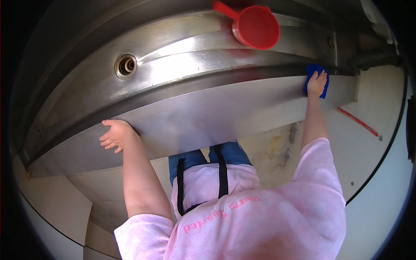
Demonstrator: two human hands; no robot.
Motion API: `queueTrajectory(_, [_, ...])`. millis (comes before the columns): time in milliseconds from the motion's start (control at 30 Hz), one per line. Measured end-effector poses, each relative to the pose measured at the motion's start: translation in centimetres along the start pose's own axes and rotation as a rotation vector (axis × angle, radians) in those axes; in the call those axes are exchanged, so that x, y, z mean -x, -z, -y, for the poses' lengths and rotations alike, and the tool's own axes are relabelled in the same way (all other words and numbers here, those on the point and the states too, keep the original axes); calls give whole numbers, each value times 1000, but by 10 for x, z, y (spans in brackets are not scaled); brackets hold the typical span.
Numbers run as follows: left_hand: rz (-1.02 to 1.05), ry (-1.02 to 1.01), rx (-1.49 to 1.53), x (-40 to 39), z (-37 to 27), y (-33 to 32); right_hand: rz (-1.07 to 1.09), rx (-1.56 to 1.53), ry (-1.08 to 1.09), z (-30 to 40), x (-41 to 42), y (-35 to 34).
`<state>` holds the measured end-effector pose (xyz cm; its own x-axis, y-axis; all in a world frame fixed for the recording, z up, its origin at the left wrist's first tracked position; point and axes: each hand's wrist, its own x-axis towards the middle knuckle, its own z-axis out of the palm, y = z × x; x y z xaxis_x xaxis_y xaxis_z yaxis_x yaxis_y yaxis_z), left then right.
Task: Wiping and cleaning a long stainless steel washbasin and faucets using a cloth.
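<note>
A long stainless steel trough sink (pixel 169 65) stretches across in front of me. At its right part my right hand (pixel 317 84) presses a blue cloth (pixel 312 70) over the front rim, its fingers pointing toward the basin. The cloth drapes over that edge and sticks out around the hand. On the left, my left hand (pixel 115 136) rests against the top of the sink's front panel (pixel 195 117), fingers spread and holding nothing. A red plastic dipper (pixel 258 27) lies inside the basin, its handle pointing to the upper left.
A round drain opening (pixel 126 66) lies in the basin floor at left. Tiled wall or floor surfaces surround the sink. A thin red stick (pixel 359 122) is at the right, below a dark pipe (pixel 373 60). Stains mark the pale surface (pixel 276 146) under the panel.
</note>
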<state>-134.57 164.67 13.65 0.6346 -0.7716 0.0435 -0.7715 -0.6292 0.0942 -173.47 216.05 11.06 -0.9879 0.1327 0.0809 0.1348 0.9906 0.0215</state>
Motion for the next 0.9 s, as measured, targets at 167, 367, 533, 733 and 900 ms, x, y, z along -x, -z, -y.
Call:
queueTrajectory(167, [-9, -11, -28, 0, 0, -2, 2, -35, 22, 30, 66, 16])
queueTrajectory(367, [-58, -9, -29, -7, 2, -6, 37, -101, 317, 43, 194, 47])
queueTrajectory(533, [-60, -26, -25, -10, 4, -11, 138, -86, 454, 30, 180, 55])
queueTrajectory(733, [-71, -7, 10, -15, 9, -20, 47, -76, 288, -31, 97, 33])
queueTrajectory(900, [-26, -12, 26, -9, 6, -12, -31, -70, -80, -110, 23, 0])
